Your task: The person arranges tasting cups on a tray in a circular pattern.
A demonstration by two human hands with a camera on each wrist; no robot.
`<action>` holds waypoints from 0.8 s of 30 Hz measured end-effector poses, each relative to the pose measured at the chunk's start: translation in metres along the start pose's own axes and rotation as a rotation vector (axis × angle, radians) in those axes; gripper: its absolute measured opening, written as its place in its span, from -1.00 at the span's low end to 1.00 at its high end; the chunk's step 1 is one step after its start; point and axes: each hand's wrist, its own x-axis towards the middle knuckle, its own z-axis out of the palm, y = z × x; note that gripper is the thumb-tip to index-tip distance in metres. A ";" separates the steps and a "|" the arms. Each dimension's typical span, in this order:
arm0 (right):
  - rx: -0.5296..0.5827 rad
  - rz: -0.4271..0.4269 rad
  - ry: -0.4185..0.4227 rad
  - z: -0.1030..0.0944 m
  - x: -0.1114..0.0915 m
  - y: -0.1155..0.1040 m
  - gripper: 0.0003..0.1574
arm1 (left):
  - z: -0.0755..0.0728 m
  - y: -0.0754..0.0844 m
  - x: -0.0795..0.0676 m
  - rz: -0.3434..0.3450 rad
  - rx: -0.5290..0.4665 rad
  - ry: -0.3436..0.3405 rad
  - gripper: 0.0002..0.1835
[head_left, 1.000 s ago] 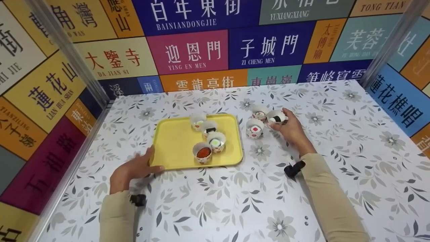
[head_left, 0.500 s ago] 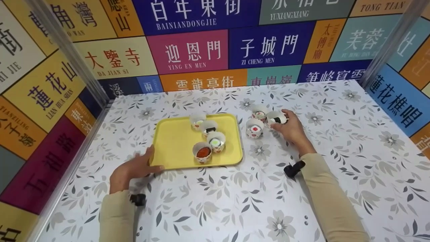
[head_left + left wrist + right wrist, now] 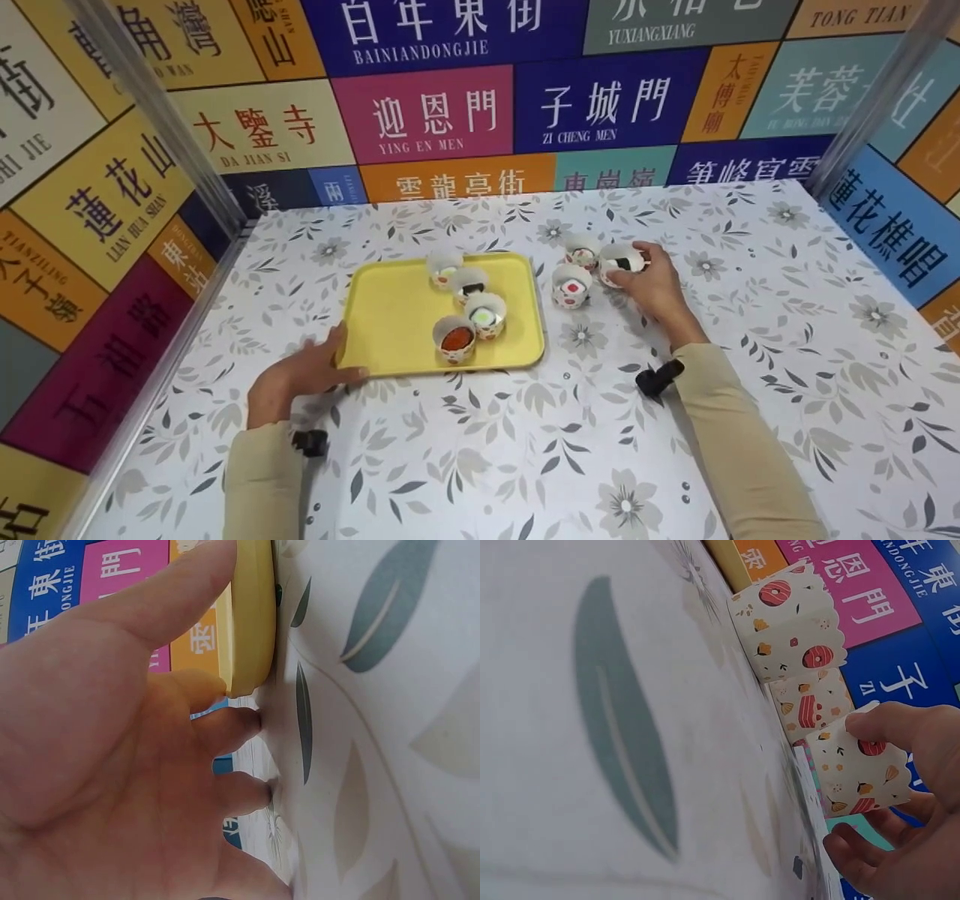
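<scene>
My right hand (image 3: pixel 656 289) pinches the rim of a patterned paper baking cup (image 3: pixel 612 274) between thumb and fingers. A white piece with a black band, like sushi, lies inside it. In the right wrist view the held cup (image 3: pixel 859 772) appears upright at the table surface; whether it touches is unclear. Two similar cups stand beside it, one with a red-and-white piece (image 3: pixel 573 288) and one farther back (image 3: pixel 581 251). My left hand (image 3: pixel 304 375) holds the near left corner of a yellow tray (image 3: pixel 390 322), thumb along the front edge (image 3: pixel 251 622), other fingertips at the table.
Several filled baking cups stand on the tray's right half; the nearest holds an orange-red piece (image 3: pixel 456 341). The table has a floral cover (image 3: pixel 480 450). Colourful lettered panels (image 3: pixel 420 112) rise behind it, with clear posts (image 3: pixel 862 97) at the back corners.
The head view has shifted very slightly. Both hands, the tray and the cups keep practically the same places.
</scene>
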 end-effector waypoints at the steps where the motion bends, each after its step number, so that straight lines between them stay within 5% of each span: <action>1: 0.003 -0.001 0.006 0.000 -0.001 -0.001 0.05 | 0.000 0.000 0.000 -0.001 0.000 -0.001 0.17; 24: 0.005 -0.044 0.047 0.006 -0.015 -0.034 -0.01 | 0.000 0.001 0.001 -0.012 -0.006 0.002 0.19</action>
